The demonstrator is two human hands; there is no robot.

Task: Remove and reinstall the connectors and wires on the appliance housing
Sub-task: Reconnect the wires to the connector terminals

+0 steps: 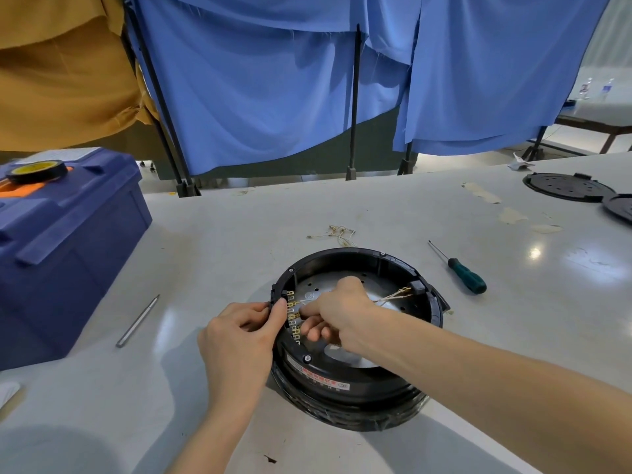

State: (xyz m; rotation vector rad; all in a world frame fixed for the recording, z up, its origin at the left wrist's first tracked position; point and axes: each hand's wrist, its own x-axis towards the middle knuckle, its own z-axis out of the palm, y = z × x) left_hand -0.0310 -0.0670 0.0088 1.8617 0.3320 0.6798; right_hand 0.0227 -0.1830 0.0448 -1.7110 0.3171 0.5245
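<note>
1. A round black plastic appliance housing lies open side up on a grey table, just in front of the person.
2. The left hand grips the housing's left rim, thumb hooked over the edge.
3. The right hand reaches inside, curled fingers pinching at the row of brass spade connectors.
4. Pale loose wires lie on the table beyond the housing.
5. A green-handled screwdriver rests to the right, a slim metal rod to the left beside a blue plastic toolbox.
</note>
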